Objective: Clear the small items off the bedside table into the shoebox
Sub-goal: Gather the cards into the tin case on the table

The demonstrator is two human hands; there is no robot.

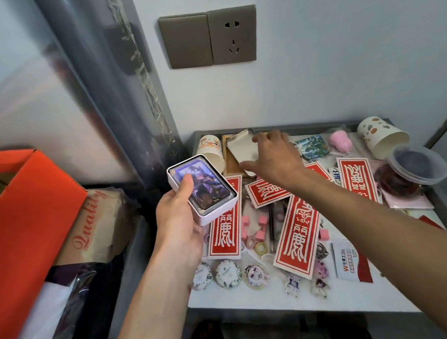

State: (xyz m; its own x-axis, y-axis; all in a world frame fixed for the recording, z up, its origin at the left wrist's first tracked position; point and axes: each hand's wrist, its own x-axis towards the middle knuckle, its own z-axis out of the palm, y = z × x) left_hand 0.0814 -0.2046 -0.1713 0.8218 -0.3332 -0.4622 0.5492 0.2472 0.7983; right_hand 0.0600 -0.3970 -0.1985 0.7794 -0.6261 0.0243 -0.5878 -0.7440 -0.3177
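Observation:
My left hand [179,217] grips a small white box [202,189] with a purple picture card on top, held above the left edge of the bedside table [261,302]. My right hand [274,157] reaches to the back of the table and pinches a flat silver tin lid [240,147], thumb at its near edge and fingers at its far corner. The orange shoebox [17,222] stands open at the far left, tilted. Red paper slips [297,233], round badges [228,274] and small keychain figures [320,278] lie on the table.
Paper cups stand at the back left [210,149] and back right [381,134]. A clear plastic tub [416,165], a pink soft toy [341,140] and a teal pouch [312,145] sit on the right side. A wall socket [232,35] is above. A brown wrapped package [97,227] lies beside the shoebox.

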